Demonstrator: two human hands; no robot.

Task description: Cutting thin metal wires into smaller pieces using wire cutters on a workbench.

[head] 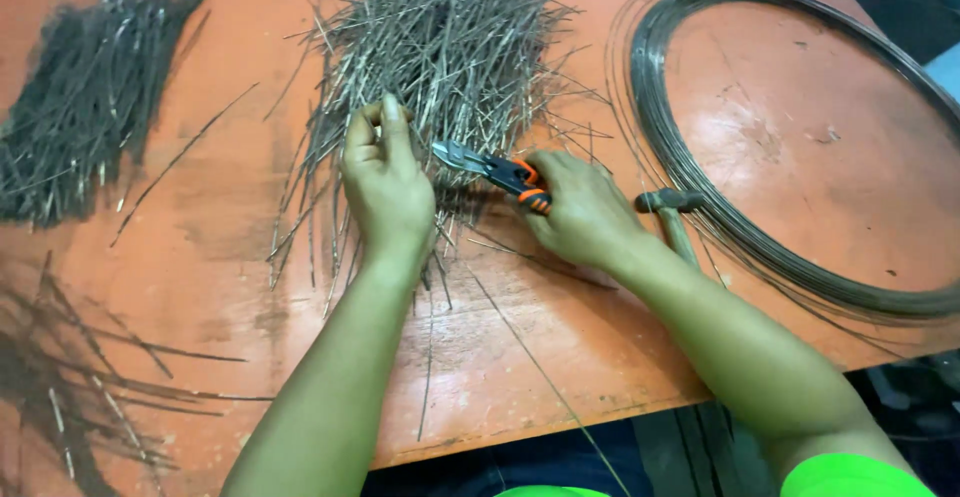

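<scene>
My left hand [385,182] pinches thin metal wire pieces at the near edge of a large loose pile of cut wires [450,47] on the orange table [520,357]. My right hand [580,212] grips pliers with orange and black handles [495,169], whose metal jaws point left toward my left fingers and the wires held there. Both hands sit close together in the middle of the table.
A big coil of wire [760,247] lies at the right, with a hammer [672,212] beside my right wrist. A dark bundle of cut wires [90,107] lies at the far left, and more scattered wires [70,377] at the near left. The table's front edge is near my elbows.
</scene>
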